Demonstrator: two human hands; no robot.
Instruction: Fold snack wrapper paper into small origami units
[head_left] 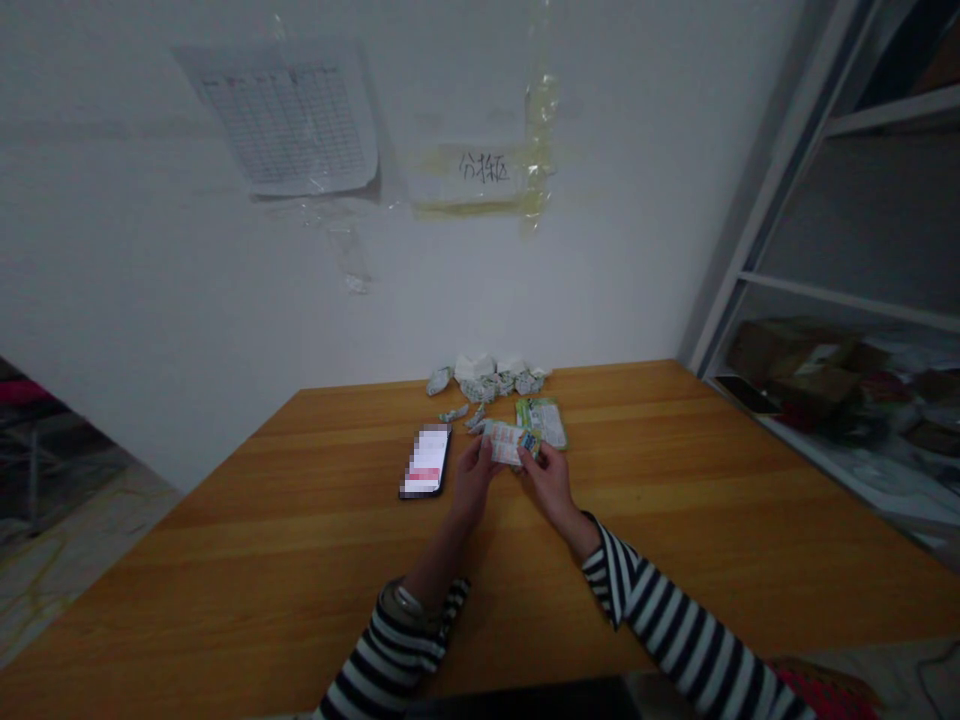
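Observation:
Between my two hands is a small printed packet, white with orange print and a blue-yellow patch at its right end. The fingers of my left hand are closed on its left end. At the right end, my right hand pinches it by the lower edge. Just behind it lies a green-and-white printed packet, partly covered by the one I hold. A phone with a lit screen lies left of my left hand. Small crumpled printed scraps lie beyond the phone.
Several crumpled paper-like bundles sit at the back of the wooden table, against the wall. Taped to the wall are a printed sheet and a handwritten label. At right stands a shelf with boxes.

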